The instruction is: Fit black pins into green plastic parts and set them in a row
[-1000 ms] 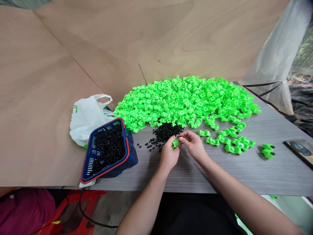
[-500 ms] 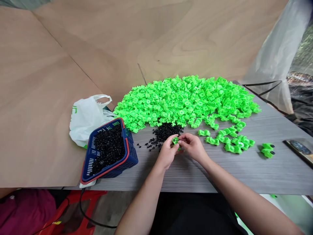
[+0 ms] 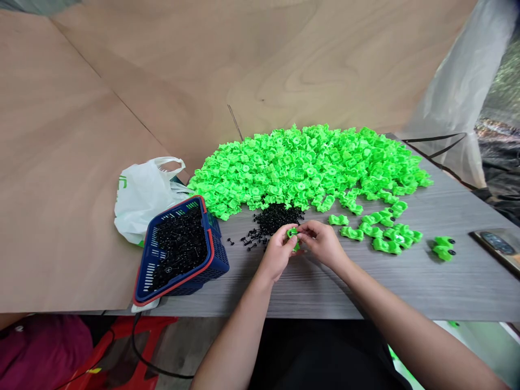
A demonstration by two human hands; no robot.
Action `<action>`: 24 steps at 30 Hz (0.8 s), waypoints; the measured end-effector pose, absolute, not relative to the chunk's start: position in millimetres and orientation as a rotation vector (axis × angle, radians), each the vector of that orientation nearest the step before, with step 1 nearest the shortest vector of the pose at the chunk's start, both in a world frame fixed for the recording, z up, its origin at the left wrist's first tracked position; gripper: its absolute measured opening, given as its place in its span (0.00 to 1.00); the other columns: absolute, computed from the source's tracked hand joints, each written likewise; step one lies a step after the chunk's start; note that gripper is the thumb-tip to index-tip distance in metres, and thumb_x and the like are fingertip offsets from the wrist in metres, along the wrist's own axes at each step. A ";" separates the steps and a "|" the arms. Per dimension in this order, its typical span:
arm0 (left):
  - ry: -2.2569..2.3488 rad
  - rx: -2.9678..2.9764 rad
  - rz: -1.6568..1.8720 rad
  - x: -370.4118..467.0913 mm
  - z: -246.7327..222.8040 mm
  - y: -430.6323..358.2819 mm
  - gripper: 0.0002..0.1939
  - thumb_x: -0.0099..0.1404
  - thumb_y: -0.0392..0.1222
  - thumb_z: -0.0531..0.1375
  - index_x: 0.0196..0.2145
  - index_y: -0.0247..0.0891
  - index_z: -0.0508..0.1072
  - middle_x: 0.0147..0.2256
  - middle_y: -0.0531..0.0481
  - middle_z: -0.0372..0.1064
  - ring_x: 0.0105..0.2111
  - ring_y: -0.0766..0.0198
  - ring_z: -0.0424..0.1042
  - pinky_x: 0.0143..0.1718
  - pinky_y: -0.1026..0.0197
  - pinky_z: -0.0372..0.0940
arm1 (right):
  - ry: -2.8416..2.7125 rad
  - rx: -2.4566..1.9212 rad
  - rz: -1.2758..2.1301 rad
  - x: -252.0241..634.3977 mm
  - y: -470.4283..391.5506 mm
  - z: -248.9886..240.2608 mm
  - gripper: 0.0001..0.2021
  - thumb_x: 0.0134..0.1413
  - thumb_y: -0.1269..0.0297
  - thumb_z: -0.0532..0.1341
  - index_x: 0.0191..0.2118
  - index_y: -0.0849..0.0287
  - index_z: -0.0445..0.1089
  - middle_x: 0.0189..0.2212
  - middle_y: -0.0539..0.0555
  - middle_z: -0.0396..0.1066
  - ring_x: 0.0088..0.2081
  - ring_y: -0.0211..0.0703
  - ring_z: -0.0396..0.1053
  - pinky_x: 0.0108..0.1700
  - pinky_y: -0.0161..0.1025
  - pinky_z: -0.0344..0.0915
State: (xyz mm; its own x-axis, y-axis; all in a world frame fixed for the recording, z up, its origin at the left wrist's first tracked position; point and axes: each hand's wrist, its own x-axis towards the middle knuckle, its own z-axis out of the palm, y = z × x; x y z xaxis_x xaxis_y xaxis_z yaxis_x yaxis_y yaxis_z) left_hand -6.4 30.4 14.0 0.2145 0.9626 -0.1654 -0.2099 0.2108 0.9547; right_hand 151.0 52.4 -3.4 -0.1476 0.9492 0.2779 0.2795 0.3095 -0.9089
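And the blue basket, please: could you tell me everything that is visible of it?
The basket looks like dark blue plastic, with slotted walls and an open top. A red strip, apparently a folded-down handle, runs along its right and near edges. Many small black pieces lie inside. It stands toward the left of the grey table, in front of the white bag; whether they touch, I cannot tell. Its underside is hidden.
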 end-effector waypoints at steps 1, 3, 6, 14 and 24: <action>0.985 0.995 1.034 -6.4 14.5 30.4 0.22 0.62 0.51 0.64 0.51 0.42 0.72 0.46 0.43 0.70 0.40 0.61 0.70 0.37 0.59 0.72 | -1.659 -1.146 0.871 151.4 52.0 -1.5 0.05 0.55 0.65 0.62 0.37 0.56 0.74 0.30 0.53 0.75 0.31 0.44 0.71 0.35 0.39 0.65; 0.998 1.011 1.042 -6.1 15.4 30.6 0.22 0.64 0.54 0.61 0.51 0.41 0.73 0.46 0.42 0.70 0.40 0.61 0.70 0.35 0.60 0.72 | -1.699 -1.165 0.830 151.8 51.3 1.6 0.04 0.55 0.66 0.62 0.37 0.56 0.74 0.30 0.53 0.75 0.32 0.44 0.71 0.35 0.39 0.65; 1.024 1.029 1.053 -5.2 15.2 31.1 0.21 0.64 0.55 0.61 0.49 0.40 0.73 0.47 0.42 0.70 0.39 0.61 0.71 0.32 0.61 0.72 | -1.718 -1.175 0.792 150.7 50.3 2.5 0.04 0.55 0.66 0.62 0.36 0.56 0.74 0.29 0.52 0.74 0.31 0.44 0.71 0.35 0.39 0.64; 1.078 1.050 1.092 -2.8 12.0 31.3 0.19 0.63 0.53 0.62 0.48 0.41 0.75 0.46 0.43 0.72 0.39 0.60 0.72 0.31 0.60 0.73 | -1.649 -1.139 0.791 147.7 45.0 -0.3 0.05 0.55 0.66 0.62 0.37 0.55 0.74 0.30 0.52 0.74 0.32 0.44 0.70 0.36 0.39 0.65; 1.097 1.085 1.128 -1.6 11.3 30.9 0.18 0.63 0.52 0.62 0.47 0.41 0.76 0.45 0.42 0.72 0.38 0.60 0.71 0.31 0.60 0.73 | -1.393 -1.054 1.110 143.9 47.4 -6.6 0.06 0.53 0.60 0.64 0.35 0.57 0.72 0.27 0.51 0.72 0.29 0.42 0.68 0.32 0.39 0.65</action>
